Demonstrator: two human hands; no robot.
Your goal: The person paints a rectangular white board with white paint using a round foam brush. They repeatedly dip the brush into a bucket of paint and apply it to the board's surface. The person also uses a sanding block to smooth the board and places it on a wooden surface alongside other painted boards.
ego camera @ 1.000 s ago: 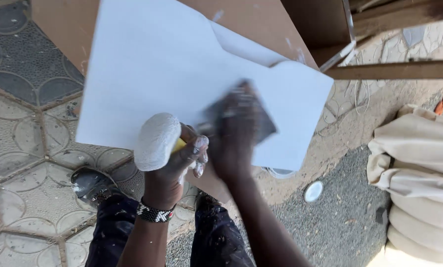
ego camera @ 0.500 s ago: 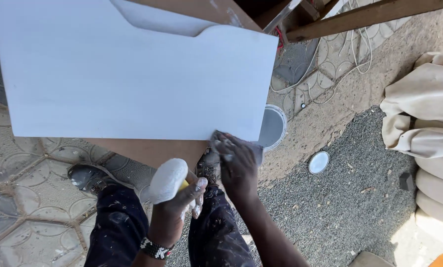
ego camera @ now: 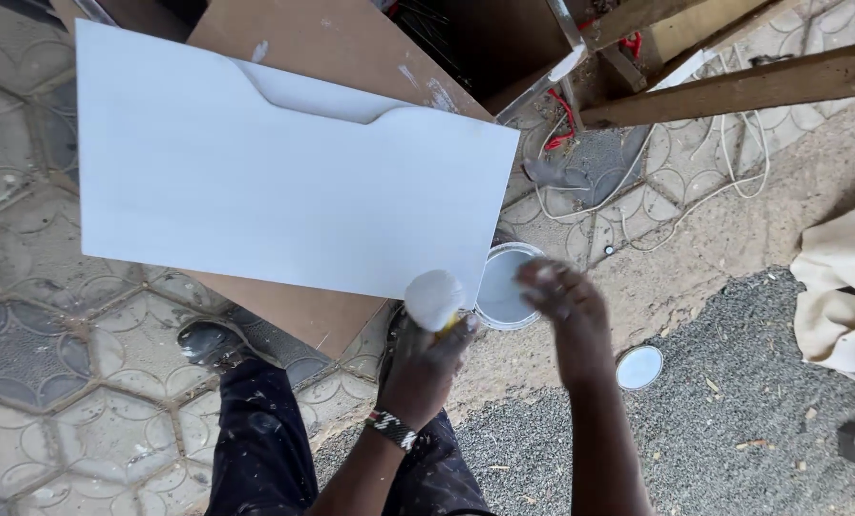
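A white-painted panel (ego camera: 284, 182) with a curved cut-out along its far edge lies on a brown board (ego camera: 303, 311). My left hand (ego camera: 423, 368), with a beaded band on its wrist, grips a small paint roller (ego camera: 434, 298) that has a white foam head and a yellow handle. The head sits at the panel's near right corner. My right hand (ego camera: 561, 306) hovers just right of an open can of white paint (ego camera: 499, 287). It is blurred, with white paint on the fingertips. I cannot tell whether it holds anything.
The can's round lid (ego camera: 639, 367) lies on grey gravel to the right. Patterned paving lies on the left, and my shoe (ego camera: 208, 342) rests on it. White cable (ego camera: 724, 162), wooden beams (ego camera: 733, 86) and beige cloth bundles (ego camera: 843, 287) lie at the right.
My right hand has left the panel's near edge and moved right, beside the paint can. The roller in my left hand has risen to the panel's corner.
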